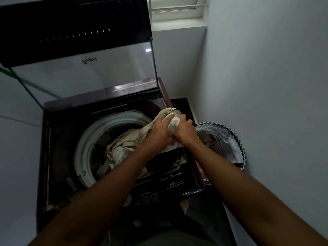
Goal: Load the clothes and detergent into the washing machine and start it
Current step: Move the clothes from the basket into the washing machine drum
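A dark top-loading washing machine (pixel 58 132) stands below me with its glass lid (pixel 83 68) raised upright. Its white-rimmed drum (pixel 83 148) holds crumpled beige clothes (pixel 120 148). Above the drum's right edge, my left hand (pixel 158 132) and my right hand (pixel 184 132) both grip a pale beige garment (pixel 170 114), which trails down into the drum. The control panel (pixel 159 185) with several buttons runs along the machine's near right side. No detergent is visible.
A round laundry basket (pixel 225 144) with a zigzag pattern sits on the floor right of the machine, against the white wall (pixel 266 86). A window (pixel 177 8) is at the top. A green cord (pixel 30 84) crosses behind the lid.
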